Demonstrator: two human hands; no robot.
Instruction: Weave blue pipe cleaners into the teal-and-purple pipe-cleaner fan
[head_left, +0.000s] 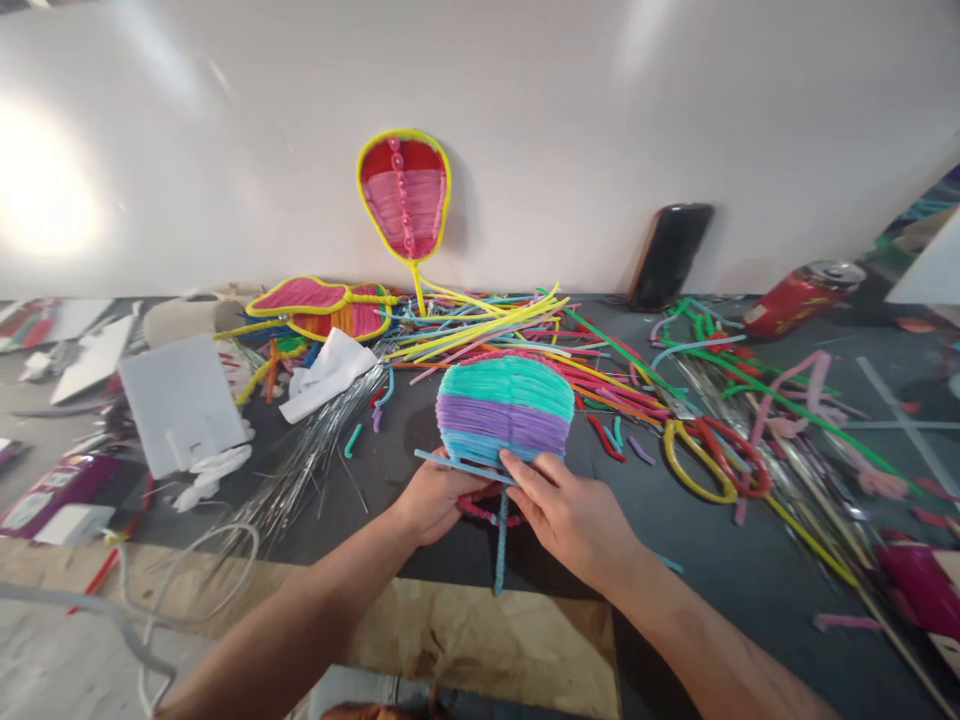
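Observation:
A hand fan made of pipe cleaners is held in front of me, banded teal, purple and light blue. Its twisted blue handle points down toward the table's front edge. My left hand grips the fan's lower left side, fingers partly hidden behind it. A loose light blue pipe cleaner lies across the fan's lower edge, and the fingers of my right hand pinch its right end against the fan. Below both hands a pink beaded loop shows in part.
Behind the fan lies a pile of coloured pipe cleaners. A finished pink fan leans on the wall. Scissors, a dark phone and a red can are to the right. Bare wires and white cards lie left.

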